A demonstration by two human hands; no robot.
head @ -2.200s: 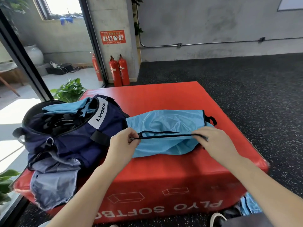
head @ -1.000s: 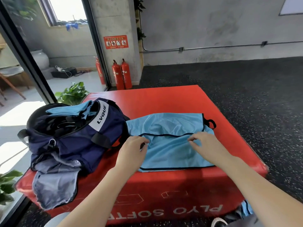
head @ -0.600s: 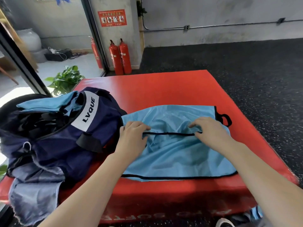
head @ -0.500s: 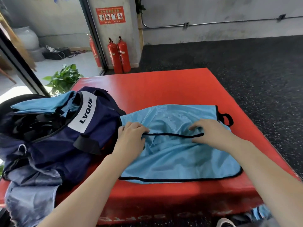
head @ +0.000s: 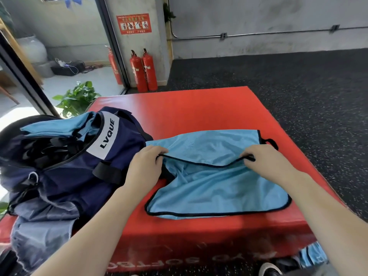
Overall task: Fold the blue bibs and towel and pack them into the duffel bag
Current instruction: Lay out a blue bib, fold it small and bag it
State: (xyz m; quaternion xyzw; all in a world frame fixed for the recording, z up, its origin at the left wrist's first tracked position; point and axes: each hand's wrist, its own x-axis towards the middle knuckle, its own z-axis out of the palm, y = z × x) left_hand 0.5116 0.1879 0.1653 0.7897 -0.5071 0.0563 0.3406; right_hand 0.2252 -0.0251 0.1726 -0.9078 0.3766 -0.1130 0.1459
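One light-blue bib (head: 215,188) lies spread on the red plyo box (head: 199,108), just right of the one navy duffel bag (head: 79,172). Two hands work it: the left hand (head: 144,166) pinches the black-trimmed edge at its left end, the right hand (head: 264,160) pinches the same edge at its right end, the trim sagging between them. A second piece of blue fabric (head: 57,127) sits in the bag's open mouth, partly hidden by the rim. A grey-blue cloth (head: 39,232) spills beneath the bag; its full shape is unclear. Another blue scrap (head: 312,255) shows below the box, cut off. Three red fire extinguishers (head: 143,70) stand behind.
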